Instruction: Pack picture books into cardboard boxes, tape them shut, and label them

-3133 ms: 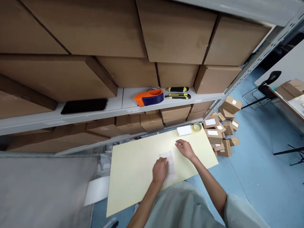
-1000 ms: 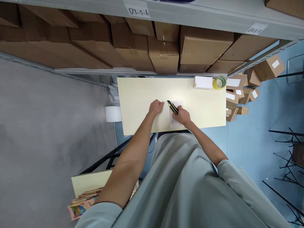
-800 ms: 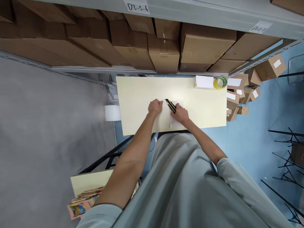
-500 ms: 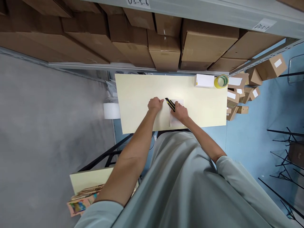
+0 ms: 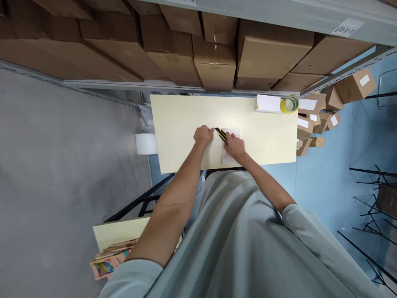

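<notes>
utility knife [image 5: 222,135] has shifted nearer left hand [image 5: 203,135]
right hand [image 5: 235,147] grips it, left's hold unclear (can't tell); handling likely needs steadiness

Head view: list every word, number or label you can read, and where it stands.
"D3-5-5", last digit slightly uncertain: white label on the grey metal shelf edge.
Second white shelf label: cut off, unreadable.
White stickers on brown cardboard boxes: too small.
White rectangular box, yellow tape roll, black-and-yellow utility knife: nothing legible.
</notes>
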Demonstrator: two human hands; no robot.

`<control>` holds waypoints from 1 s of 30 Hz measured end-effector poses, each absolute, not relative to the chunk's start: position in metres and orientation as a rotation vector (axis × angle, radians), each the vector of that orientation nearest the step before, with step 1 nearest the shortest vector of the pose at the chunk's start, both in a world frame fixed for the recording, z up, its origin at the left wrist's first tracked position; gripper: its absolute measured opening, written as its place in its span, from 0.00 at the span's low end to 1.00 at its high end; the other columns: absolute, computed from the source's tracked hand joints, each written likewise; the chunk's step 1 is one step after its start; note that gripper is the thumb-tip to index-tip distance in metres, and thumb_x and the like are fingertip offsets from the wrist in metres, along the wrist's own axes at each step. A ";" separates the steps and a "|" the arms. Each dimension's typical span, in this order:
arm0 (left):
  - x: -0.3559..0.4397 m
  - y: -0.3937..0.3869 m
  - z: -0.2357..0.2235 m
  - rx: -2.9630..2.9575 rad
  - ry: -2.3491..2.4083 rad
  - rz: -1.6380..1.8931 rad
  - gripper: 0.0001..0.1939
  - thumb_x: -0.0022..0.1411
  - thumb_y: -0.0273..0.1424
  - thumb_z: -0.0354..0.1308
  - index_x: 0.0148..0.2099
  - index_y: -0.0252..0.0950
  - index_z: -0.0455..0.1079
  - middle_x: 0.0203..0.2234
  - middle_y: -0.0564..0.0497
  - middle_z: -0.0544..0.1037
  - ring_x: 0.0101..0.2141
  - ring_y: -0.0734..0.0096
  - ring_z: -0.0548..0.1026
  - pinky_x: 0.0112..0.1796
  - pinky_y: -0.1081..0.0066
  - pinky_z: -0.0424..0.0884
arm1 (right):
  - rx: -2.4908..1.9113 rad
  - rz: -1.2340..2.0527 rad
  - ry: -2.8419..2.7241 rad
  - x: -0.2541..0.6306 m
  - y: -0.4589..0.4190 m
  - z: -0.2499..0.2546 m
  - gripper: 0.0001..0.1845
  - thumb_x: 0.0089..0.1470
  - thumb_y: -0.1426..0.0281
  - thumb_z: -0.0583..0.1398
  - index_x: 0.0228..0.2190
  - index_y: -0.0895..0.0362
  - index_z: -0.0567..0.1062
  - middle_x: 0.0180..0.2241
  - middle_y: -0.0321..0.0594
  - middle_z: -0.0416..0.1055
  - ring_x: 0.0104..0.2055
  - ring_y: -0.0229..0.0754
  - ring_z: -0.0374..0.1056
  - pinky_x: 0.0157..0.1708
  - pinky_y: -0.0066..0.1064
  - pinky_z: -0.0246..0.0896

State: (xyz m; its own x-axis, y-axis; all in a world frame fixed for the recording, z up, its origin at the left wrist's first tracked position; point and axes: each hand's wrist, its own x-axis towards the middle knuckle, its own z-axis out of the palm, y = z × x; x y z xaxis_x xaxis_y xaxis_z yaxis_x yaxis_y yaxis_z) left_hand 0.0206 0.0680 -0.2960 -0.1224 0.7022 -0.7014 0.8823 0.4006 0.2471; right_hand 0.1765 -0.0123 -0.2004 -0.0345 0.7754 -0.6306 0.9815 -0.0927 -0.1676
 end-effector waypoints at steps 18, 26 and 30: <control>0.022 0.069 -0.290 1.305 1.880 -0.283 0.18 0.72 0.50 0.59 0.47 0.41 0.77 0.51 0.38 0.83 0.53 0.44 0.80 0.53 0.51 0.77 | 1.870 -0.805 1.878 0.167 -0.018 -0.195 0.23 0.75 0.76 0.49 0.66 0.59 0.65 0.56 0.59 0.75 0.50 0.51 0.81 0.48 0.38 0.76; 0.023 0.068 -0.293 1.305 1.908 -0.268 0.17 0.72 0.49 0.60 0.46 0.41 0.77 0.51 0.38 0.83 0.53 0.44 0.80 0.53 0.51 0.76 | 1.841 -0.830 1.864 0.170 -0.027 -0.190 0.22 0.75 0.75 0.49 0.65 0.59 0.67 0.55 0.58 0.76 0.50 0.52 0.81 0.47 0.38 0.76; 0.022 0.066 -0.293 1.327 1.895 -0.262 0.17 0.72 0.49 0.59 0.46 0.41 0.77 0.50 0.37 0.83 0.53 0.43 0.80 0.53 0.49 0.76 | 1.832 -0.831 1.874 0.170 -0.036 -0.190 0.22 0.76 0.74 0.48 0.66 0.60 0.66 0.54 0.58 0.76 0.50 0.52 0.81 0.46 0.38 0.76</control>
State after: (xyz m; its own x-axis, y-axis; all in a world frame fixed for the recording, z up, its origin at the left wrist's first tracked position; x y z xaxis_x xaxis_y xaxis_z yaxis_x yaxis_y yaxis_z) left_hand 0.0219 0.0659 -0.2933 -0.1395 0.7008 -0.6996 0.8643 0.4310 0.2594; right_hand 0.1703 -0.0356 -0.1905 -0.0698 0.7581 -0.6484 0.9894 -0.0302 -0.1418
